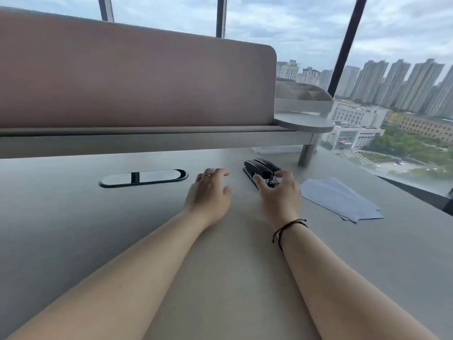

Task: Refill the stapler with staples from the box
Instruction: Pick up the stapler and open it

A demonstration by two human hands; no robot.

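Both arms reach forward over the surface (73,229): right hand (279,195), grip spread, at the stapler (262,170); left hand (210,195) flat, released.

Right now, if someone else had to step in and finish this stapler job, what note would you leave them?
Left hand: open, palm down, low over the desk just left of the stapler, holding nothing.
Right hand: fingers curled around the near end of the black stapler; whether it grips yet is unclear.
Stapler: lying on the desk, apparently closed. Loose sheets of paper lie to its right.
Staple box: not visible in this view.
Done: nothing that shows.
Left: open the stapler, find the box, load staples, close it.
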